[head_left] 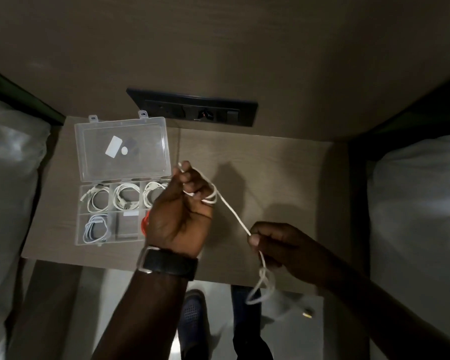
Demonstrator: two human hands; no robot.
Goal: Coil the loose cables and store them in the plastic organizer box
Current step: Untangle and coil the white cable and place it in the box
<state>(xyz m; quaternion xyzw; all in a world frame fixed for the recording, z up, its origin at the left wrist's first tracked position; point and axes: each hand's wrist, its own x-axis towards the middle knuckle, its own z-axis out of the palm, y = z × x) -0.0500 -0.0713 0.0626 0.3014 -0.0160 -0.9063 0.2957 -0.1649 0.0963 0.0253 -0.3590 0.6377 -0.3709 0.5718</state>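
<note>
Your left hand [182, 214] & right hand [276, 242] both grip the thin white cable [234, 216] mid-frame; slack tension = loops slip off fingers.

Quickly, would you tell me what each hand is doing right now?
Left hand: closed, white cable looped round its fingers.
Right hand: pinching the same cable.

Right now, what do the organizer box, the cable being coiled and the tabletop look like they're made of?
Organizer box: clear, glossy hard plastic; the coils inside show through its walls.
Cable: white, smooth flexible sheath, probably rubbery plastic; it bends in loops around the left hand.
Tabletop: matte grey-brown wood grain, possibly laminate.
</note>
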